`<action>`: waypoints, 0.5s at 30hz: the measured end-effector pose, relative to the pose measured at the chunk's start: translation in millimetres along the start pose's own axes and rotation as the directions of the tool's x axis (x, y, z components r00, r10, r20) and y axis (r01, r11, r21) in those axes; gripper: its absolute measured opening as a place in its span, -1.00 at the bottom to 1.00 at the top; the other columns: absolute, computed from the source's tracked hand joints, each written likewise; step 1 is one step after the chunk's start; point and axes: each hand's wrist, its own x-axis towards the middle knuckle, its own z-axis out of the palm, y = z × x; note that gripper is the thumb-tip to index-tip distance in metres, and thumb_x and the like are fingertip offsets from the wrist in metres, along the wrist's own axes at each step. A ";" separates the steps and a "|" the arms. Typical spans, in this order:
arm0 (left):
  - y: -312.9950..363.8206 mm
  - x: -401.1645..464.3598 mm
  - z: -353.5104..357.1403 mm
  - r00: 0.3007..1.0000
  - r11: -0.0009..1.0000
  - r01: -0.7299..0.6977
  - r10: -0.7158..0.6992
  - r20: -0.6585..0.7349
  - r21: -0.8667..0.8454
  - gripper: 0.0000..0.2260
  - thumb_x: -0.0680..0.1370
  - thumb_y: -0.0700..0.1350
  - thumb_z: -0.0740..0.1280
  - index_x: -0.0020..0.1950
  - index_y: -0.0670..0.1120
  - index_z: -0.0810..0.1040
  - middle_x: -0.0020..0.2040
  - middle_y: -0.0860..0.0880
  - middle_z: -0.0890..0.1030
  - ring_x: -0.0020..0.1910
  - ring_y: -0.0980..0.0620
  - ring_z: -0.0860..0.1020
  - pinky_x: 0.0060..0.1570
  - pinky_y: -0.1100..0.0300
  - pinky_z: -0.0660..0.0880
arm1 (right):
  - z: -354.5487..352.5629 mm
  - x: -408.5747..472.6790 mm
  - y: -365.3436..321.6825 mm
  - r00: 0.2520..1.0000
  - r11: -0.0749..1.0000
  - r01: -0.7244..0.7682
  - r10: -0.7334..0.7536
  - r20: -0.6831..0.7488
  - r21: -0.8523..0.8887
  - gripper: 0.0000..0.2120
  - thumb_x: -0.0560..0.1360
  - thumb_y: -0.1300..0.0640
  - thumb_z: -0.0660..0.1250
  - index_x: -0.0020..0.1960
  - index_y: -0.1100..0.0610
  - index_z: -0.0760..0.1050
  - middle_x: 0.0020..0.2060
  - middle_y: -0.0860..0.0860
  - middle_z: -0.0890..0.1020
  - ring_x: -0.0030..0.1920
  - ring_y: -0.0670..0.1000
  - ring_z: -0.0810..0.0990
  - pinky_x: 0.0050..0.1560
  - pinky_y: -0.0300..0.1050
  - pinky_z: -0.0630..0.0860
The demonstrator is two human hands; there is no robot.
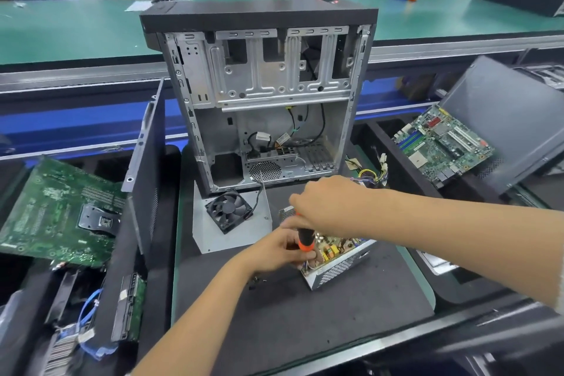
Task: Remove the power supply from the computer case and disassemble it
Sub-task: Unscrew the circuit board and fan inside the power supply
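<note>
screwdriver (304, 237), black and orange, upright over the opened power supply (335, 256) on the dark mat (274, 308) in front of the computer case (262, 101). right hand (323, 204) curls around its top; left hand (282, 249) pinches the shaft low, fingers bent, beside the supply's edge.

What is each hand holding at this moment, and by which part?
The right hand grips the top of the screwdriver handle. The left hand pinches its lower orange-and-black shaft end, over the opened power supply.
</note>
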 end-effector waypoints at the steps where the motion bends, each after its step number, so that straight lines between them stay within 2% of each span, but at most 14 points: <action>1: 0.2 0.9 -0.1 1.000 1.000 -0.003 0.003 -0.006 -0.005 -0.84 0.60 -0.21 0.33 0.06 -0.30 0.62 -0.19 0.01 0.62 -0.29 0.20 0.50 -0.19 0.31 0.44 | -1.1 -0.6 -0.4 0.999 1.000 0.020 -0.020 0.043 0.019 -0.67 0.63 -0.09 0.07 0.17 0.15 0.35 -0.31 0.00 0.26 -0.30 0.10 0.34 -0.42 -0.08 0.19; 2: -0.4 2.3 -0.7 1.000 1.000 -0.008 0.008 -0.018 -0.021 -0.84 0.59 -0.22 0.34 0.05 -0.32 0.61 -0.16 -0.06 0.61 -0.30 0.17 0.49 -0.20 0.29 0.44 | -2.2 -1.4 0.6 0.993 0.998 0.052 -0.057 0.104 0.045 -0.79 0.62 0.05 0.15 0.20 0.12 0.31 -0.24 0.02 0.30 -0.24 0.10 0.39 -0.39 -0.08 0.23; 4: -0.3 3.6 -2.3 0.999 0.999 -0.014 0.013 -0.031 -0.049 -0.89 0.57 -0.22 0.37 0.01 -0.27 0.60 -0.12 -0.15 0.60 -0.30 0.12 0.47 -0.21 0.23 0.42 | -6.6 -4.5 5.5 0.958 0.983 0.108 -0.142 0.248 0.146 -0.69 0.53 0.24 0.22 0.24 0.04 0.31 -0.06 0.01 0.30 -0.07 0.09 0.41 -0.35 -0.13 0.23; 5: -0.9 4.4 -2.6 1.000 0.999 -0.015 0.013 -0.029 -0.052 -0.93 0.56 -0.21 0.39 -0.02 -0.22 0.60 -0.14 -0.12 0.61 -0.29 0.12 0.46 -0.21 0.23 0.41 | -8.8 -6.0 7.7 0.938 0.970 0.120 -0.181 0.295 0.214 -0.65 0.51 0.24 0.25 0.26 0.01 0.33 -0.02 0.00 0.29 -0.02 0.08 0.40 -0.31 -0.14 0.26; 7: -1.0 5.9 -2.7 0.999 0.999 -0.032 0.032 0.002 -0.038 -0.96 0.55 -0.17 0.40 -0.10 -0.09 0.63 -0.23 0.07 0.63 -0.31 0.19 0.49 -0.21 0.27 0.41 | -11.9 -7.9 8.6 0.942 0.947 0.080 -0.174 0.286 0.312 -0.59 0.51 0.04 0.33 0.32 -0.06 0.31 0.02 -0.01 0.31 -0.02 0.06 0.43 -0.23 -0.09 0.35; 9: -0.2 7.2 -2.1 0.999 0.998 -0.050 0.050 0.017 -0.027 -0.95 0.56 -0.12 0.39 -0.04 -0.06 0.64 -0.24 0.11 0.64 -0.30 0.22 0.52 -0.20 0.27 0.42 | -11.2 -8.1 7.7 0.975 0.976 -0.024 -0.026 0.223 0.217 -0.47 0.49 -0.28 0.25 0.33 -0.02 0.29 -0.12 0.01 0.34 -0.19 0.04 0.40 -0.34 -0.11 0.30; 10: -0.5 7.8 -1.7 0.998 0.998 -0.052 0.053 0.017 -0.037 -0.94 0.56 -0.11 0.39 0.01 -0.03 0.64 -0.21 0.09 0.65 -0.29 0.21 0.53 -0.19 0.28 0.43 | -10.0 -7.2 6.6 0.982 0.989 -0.083 0.059 0.180 0.124 -0.43 0.49 -0.35 0.15 0.28 0.05 0.33 -0.22 0.02 0.33 -0.27 0.04 0.36 -0.40 -0.12 0.26; 11: -0.1 7.7 -1.1 0.999 0.997 -0.046 0.048 0.019 -0.065 -0.92 0.57 -0.12 0.39 0.02 0.03 0.63 -0.18 0.06 0.65 -0.28 0.20 0.53 -0.19 0.29 0.44 | -8.6 -6.2 5.3 0.984 0.991 -0.124 0.116 0.133 0.053 -0.44 0.52 -0.35 0.07 0.18 0.11 0.38 -0.28 0.03 0.33 -0.31 0.06 0.34 -0.40 -0.12 0.27; 13: 0.3 7.4 0.1 0.999 0.993 -0.032 0.035 0.032 -0.111 -0.89 0.57 -0.13 0.39 -0.07 0.09 0.62 -0.16 0.07 0.65 -0.28 0.20 0.53 -0.21 0.33 0.44 | -4.4 -5.0 2.8 0.990 0.992 -0.123 0.124 0.070 -0.024 -0.53 0.60 -0.25 0.03 0.03 0.15 0.42 -0.21 0.08 0.47 -0.27 0.11 0.42 -0.34 -0.09 0.33; 15: 0.9 8.2 0.5 0.998 0.993 -0.049 0.054 0.041 -0.110 -0.89 0.57 -0.14 0.38 -0.11 0.05 0.62 -0.17 0.05 0.66 -0.30 0.17 0.53 -0.26 0.37 0.43 | 1.1 -4.7 2.6 0.994 0.994 -0.079 0.084 0.067 -0.074 -0.65 0.64 -0.11 0.09 0.10 0.16 0.44 -0.04 0.13 0.53 -0.14 0.17 0.54 -0.34 -0.08 0.31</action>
